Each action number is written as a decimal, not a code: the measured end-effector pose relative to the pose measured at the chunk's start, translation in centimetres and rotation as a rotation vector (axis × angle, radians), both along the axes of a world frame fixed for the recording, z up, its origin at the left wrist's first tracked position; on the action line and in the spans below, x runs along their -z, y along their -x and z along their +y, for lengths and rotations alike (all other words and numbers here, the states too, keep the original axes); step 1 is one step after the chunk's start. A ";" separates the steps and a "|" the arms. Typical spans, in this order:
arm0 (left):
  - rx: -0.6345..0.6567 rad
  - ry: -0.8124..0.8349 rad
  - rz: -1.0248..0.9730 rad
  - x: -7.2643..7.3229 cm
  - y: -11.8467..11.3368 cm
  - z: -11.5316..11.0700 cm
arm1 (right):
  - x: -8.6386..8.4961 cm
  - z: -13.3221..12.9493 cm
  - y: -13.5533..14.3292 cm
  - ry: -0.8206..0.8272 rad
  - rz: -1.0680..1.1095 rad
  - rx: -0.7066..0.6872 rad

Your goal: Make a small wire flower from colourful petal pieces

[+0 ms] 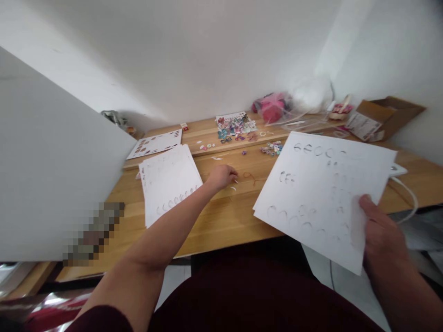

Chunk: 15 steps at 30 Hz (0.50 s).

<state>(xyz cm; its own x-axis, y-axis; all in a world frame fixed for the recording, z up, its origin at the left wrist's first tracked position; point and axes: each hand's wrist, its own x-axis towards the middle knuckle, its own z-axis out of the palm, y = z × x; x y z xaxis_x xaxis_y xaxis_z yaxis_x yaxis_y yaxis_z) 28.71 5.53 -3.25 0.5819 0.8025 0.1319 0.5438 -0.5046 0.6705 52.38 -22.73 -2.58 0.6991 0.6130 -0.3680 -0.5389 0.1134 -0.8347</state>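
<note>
My right hand (384,230) grips white paper sheets (311,184) by their right edge, thumb on top. Small dark and grey curved marks run in rows across them, and they are tilted over the table's front edge. Over the middle of the table, my left hand (223,177) has its fingers curled together, a tiny white sliver showing at the tips; what they hold is too small to name. Beside it lie a white curved scrap (233,188) and a thin reddish-brown string (249,176). Left of that hand, a stack of similar marked sheets (169,175) lies partly under my forearm.
Colourful cut-out pieces (235,127) cover a sheet on the raised back ledge, with small beads or charms (272,147) nearby. Another marked sheet (155,143) is back left. A pink bag (273,108) and an open cardboard box (384,117) stand back right. A white cable (410,196) hangs right.
</note>
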 end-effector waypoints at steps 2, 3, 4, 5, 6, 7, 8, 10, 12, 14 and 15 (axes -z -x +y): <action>-0.043 -0.025 -0.036 -0.3 0.1 -0.1 | -0.6 0.3 0.8 0.018 -0.038 0.088; -0.060 -0.034 -0.056 -0.5 0.1 -0.4 | -0.9 0.5 1.0 0.022 -0.038 0.107; -0.072 -0.030 -0.079 -0.7 0.2 -0.8 | -1.1 0.6 1.2 0.009 -0.032 0.120; -0.081 -0.002 -0.114 -1.0 0.2 -1.3 | -1.1 0.7 1.4 -0.014 -0.015 0.117; -0.088 0.076 -0.177 -1.3 0.1 -2.1 | -1.1 0.7 1.5 -0.042 0.010 0.102; -0.083 0.185 -0.252 -1.7 0.1 -3.0 | -1.1 0.8 1.6 -0.070 0.032 0.084; -0.066 0.318 -0.333 -2.0 0.0 -4.1 | -1.0 0.8 1.7 -0.091 0.051 0.066; -0.023 0.585 -0.476 -2.5 -0.2 -6.4 | -0.7 0.9 2.0 -0.108 0.067 0.039; 0.001 0.764 -0.571 -3.1 -0.1 -8.5 | -0.7 0.8 2.4 -0.121 0.063 0.004; 0.030 0.824 -0.621 -3.5 0.3 -10.1 | -0.8 0.7 2.8 -0.144 0.054 -0.036; 0.041 0.821 -0.639 -3.7 0.6 -10.7 | -0.9 0.7 3.0 -0.158 0.048 -0.054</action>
<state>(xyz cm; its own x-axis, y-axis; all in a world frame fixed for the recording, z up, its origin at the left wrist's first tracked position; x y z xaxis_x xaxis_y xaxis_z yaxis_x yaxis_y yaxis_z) 28.11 -5.20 0.41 0.6246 0.7659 -0.1528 -0.0408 0.2273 0.9730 49.37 -22.05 -1.68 0.6473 0.7024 -0.2961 -0.5865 0.2107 -0.7821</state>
